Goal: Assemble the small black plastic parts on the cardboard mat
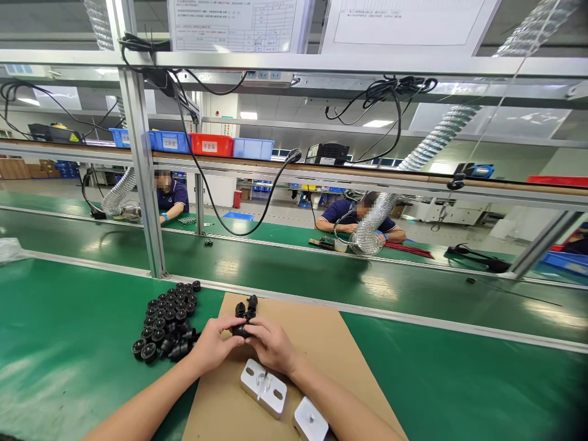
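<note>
Both hands meet over a brown cardboard sheet (321, 343), closed on a small black round part (241, 331). My left hand (215, 344) pinches it from the left between thumb and fingers. From the other side, the fingers of my right hand (273, 344) grip the same part and cover some of it. Just beyond the fingertips stand a few more black cylindrical parts (252, 302). Below my hands lie a silver metal block with two slots (263, 387) and a smaller metal block with a pin (311, 419).
Many black round parts (168, 315) are heaped left of the cardboard on the green bench (68, 324). A metal frame post (144, 159) rises behind them. Beyond the green belt (257, 257), two people sit working. Plastic bins (211, 144) line a shelf; a black cable (220, 229) hangs down.
</note>
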Available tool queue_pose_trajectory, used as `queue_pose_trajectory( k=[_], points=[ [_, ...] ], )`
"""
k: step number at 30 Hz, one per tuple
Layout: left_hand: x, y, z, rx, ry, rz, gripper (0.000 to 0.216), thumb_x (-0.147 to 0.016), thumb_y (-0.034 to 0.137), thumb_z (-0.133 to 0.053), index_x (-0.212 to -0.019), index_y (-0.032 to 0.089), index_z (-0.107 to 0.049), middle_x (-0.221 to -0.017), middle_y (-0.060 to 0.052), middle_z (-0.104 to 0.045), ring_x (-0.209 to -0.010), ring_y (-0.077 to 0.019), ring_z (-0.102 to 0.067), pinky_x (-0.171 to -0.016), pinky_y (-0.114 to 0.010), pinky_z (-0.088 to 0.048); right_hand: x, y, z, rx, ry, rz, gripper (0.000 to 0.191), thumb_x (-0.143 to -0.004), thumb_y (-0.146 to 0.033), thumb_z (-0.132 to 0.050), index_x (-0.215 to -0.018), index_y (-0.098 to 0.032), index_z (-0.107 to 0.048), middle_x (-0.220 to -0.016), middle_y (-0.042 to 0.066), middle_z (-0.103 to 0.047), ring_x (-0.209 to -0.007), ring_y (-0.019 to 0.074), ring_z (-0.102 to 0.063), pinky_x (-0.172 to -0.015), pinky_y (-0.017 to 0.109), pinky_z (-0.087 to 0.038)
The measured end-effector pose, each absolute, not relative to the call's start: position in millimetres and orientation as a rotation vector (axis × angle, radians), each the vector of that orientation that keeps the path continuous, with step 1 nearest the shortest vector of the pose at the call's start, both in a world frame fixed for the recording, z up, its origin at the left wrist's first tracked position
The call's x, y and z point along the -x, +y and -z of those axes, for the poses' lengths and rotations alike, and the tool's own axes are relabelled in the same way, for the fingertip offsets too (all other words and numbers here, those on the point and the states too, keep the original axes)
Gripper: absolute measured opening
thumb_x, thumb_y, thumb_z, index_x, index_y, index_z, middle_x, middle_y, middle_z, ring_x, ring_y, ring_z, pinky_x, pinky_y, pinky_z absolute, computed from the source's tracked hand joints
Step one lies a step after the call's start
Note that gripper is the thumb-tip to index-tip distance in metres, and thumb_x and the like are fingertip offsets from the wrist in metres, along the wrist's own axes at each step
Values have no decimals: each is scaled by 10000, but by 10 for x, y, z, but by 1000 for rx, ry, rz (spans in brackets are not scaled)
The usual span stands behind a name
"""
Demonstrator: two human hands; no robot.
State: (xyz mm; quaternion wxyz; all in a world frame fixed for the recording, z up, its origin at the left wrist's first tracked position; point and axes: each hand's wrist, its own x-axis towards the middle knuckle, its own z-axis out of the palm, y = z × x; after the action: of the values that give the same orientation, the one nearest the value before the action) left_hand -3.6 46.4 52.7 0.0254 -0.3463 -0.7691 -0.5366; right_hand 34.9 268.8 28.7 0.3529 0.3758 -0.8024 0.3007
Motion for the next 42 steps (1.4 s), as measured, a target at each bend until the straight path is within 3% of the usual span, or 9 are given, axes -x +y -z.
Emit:
queue_pose_trajectory(
  k=[3,8,15,18,21,24,26,28,42],
  points=[
    [21,472,-524,1070,-2392,1668,371,-817,231,-766,-1186,257,-801,-1131,-61,-829,-1042,-300,-765,-982,-432,-612,-369,2700,-318,-1007,-2077,-717,290,-1000,-169,-534,-1265,-246,-621,-1182,144,-703,-993,235,-693,-801,375,-606],
    [-28,504,-509,1098,-2347,1606,383,-816,184,-749,-1179,294,-798,-1129,-52,-815,-1065,-290,-736,-1019,-443,-584,-445,2657,-357,-766,-2251,-1030,204,-994,-274,-584,-1182,-220,-643,-925,70,-746,-752,196,-682,-693,328,-562],
    [-15,493,-490,1119,-2265,1557,435,-848,163,-708,-1257,307,-747,-1182,-50,-787,-1113,-272,-713,-1039,-430,-571,-455,2657,-325,-745,-2331,-1143,355,-936,-302,-635,-1280,-221,-603,-939,58,-733,-687,176,-626,-608,278,-485],
    [-21,509,-460,1137,-2261,1540,495,-803,107,-704,-1249,315,-755,-1176,-48,-792,-1105,-275,-720,-1028,-429,-581,-425,2680,-303,-702,-2387,-1049,175,-1000,-340,-555,-1019,-212,-673,-799,37,-703,-642,170,-598,-607,272,-430],
    [-36,534,-447,1131,-2304,1542,500,-770,106,-749,-1223,317,-772,-1165,-47,-799,-1100,-284,-725,-1036,-433,-580,-409,2700,-301,-668,-2386,-1043,451,-1081,-393,-398,-723,-201,-595,-639,19,-606,-556,150,-534,-569,270,-379],
    [-27,543,-460,1047,-2336,1620,472,-801,154,-761,-1245,316,-764,-1238,-46,-787,-1151,-290,-716,-1084,-447,-561,-410,2731,-316,-606,-2339,-1123,466,-1112,-357,-274,-895,-205,-657,-674,17,-618,-593,157,-576,-594,272,-425],
    [-2,539,-464,1005,-2333,1670,463,-821,177,-743,-1265,307,-754,-1273,-48,-778,-1168,-293,-717,-1093,-455,-561,-407,2754,-321,-656,-2282,-1155,312,-1077,-331,-375,-1192,-218,-643,-803,28,-672,-637,165,-599,-626,284,-469],
    [28,531,-449,993,-2328,1689,476,-823,185,-732,-1286,296,-744,-1292,-52,-774,-1184,-300,-718,-1104,-466,-560,-397,2765,-316,-807,-2215,-1127,378,-987,-290,-532,-1360,-238,-568,-955,54,-695,-656,167,-590,-633,298,-490],
    [5,399,-538,1330,-2531,1215,659,-908,125,-613,-1527,333,-529,-1478,-47,-660,-1325,-283,-633,-1173,-468,-489,-424,2638,-307,-781,-2257,-1213,307,-910,-258,-656,-1217,-250,-677,-920,60,-705,-740,202,-599,-673,326,-474]
  ],
)
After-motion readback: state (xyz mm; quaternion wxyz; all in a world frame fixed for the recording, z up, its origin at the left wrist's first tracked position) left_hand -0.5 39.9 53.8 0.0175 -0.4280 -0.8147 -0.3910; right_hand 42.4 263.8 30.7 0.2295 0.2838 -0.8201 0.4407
